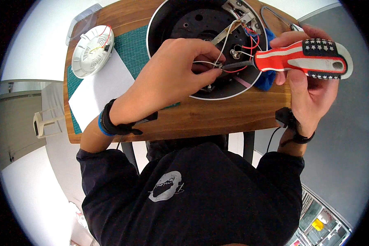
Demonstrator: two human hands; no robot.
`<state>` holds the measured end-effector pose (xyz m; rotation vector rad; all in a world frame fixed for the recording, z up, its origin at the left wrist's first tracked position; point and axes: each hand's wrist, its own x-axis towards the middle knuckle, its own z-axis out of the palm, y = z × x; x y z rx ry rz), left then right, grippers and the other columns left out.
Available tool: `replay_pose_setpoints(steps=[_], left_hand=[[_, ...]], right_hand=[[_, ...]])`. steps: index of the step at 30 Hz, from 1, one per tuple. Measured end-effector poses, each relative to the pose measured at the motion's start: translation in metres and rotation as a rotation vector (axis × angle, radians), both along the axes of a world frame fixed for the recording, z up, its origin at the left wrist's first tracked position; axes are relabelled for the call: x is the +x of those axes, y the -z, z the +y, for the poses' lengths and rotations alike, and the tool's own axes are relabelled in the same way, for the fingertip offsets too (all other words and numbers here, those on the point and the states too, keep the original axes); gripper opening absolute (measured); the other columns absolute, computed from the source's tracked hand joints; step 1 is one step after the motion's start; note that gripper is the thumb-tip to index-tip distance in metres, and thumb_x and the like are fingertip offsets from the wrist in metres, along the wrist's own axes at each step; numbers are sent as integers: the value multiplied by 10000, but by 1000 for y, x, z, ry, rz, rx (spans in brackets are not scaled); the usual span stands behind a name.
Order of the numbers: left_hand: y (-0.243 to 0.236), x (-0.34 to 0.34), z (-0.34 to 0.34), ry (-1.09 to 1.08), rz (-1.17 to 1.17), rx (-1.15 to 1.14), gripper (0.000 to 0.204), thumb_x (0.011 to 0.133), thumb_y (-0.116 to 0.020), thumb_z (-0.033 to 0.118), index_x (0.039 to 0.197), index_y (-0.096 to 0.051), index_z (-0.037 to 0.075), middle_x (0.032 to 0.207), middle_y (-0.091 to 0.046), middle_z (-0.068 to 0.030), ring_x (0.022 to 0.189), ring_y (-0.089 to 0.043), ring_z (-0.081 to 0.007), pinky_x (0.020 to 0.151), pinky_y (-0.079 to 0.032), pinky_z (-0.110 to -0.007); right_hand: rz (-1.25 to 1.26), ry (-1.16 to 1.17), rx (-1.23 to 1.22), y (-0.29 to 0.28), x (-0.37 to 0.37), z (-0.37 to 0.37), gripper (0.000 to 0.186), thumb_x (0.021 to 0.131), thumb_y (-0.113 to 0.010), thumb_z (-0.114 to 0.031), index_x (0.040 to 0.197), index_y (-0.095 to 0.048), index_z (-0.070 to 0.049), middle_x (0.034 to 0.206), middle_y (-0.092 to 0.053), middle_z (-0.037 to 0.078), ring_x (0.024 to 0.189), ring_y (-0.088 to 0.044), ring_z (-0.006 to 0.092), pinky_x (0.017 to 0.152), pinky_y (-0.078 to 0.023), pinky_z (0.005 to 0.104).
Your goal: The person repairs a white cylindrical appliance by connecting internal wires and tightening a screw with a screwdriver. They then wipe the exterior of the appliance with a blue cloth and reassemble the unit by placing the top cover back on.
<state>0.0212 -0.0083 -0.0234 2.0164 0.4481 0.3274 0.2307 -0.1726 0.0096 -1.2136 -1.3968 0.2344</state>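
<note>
Working inside an open black pot [176,24], upper centre of frame: left hand [168,65] pinching white wires [226,37], right hand [313,90] clasping the screwdriver [293,59], tip close by. White cover [86,55] apart, upper left. Wiring looks midway; fastening, closing probably remain.

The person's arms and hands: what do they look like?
The left hand and right hand are gloveless. Black sleeves end above the wrists. The left wrist wears a black strap and blue band; the right, another black strap with a small dark box.
</note>
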Motion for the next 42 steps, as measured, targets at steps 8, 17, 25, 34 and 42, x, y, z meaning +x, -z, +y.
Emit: replay_pose_setpoints(steps=[8, 17, 25, 34, 42], left_hand=[[-1, 1, 0, -5, 9, -22, 261, 973, -799, 27, 1222, -760, -42, 1151, -796, -83, 1064, -758, -128, 958, -642, -293], [3, 1, 1, 1, -18, -16, 263, 974, -796, 30, 1224, -759, -45, 1152, -796, -91, 1065, -760, -139, 961, -645, -299], [0, 3, 1, 10, 3, -7, 278, 973, -798, 44, 1231, -755, -51, 1149, -796, -91, 1054, -759, -134, 944, -643, -292], [-3, 2, 0, 11, 15, 12, 269, 980, -788, 33, 1233, -757, -50, 1148, -796, -87, 1058, -746, -110, 950, -640, -288], [2, 1, 0, 7, -24, -6, 287, 953, -802, 9, 1230, -755, -53, 1140, -795, -89, 1045, -764, -133, 950, -647, -297]], right_hand=[[46, -83, 39, -12, -15, 14, 714, 1058, -702, -191, 1613, -311, 29, 1227, -716, 271, 620, -582, 76, 568, -480, 206], [0, -152, 14, -15, -12, 17, 708, 1074, -631, -152, 1658, -251, -25, 1259, -682, 353, 549, -567, 92, 500, -470, 213], [-6, -86, 65, -20, -17, 16, 742, 1066, -681, -186, 1647, -230, -91, 1299, -654, 402, 674, -701, 171, 609, -584, 254], [47, -108, 186, -18, -10, 15, 707, 1025, -734, -100, 1595, -324, -23, 1314, -670, 383, 769, -727, 188, 701, -611, 290], [-182, 17, 181, -23, 6, 4, 683, 1002, -783, -175, 1550, -402, -30, 1298, -675, 353, 875, -739, 202, 637, -583, 223]])
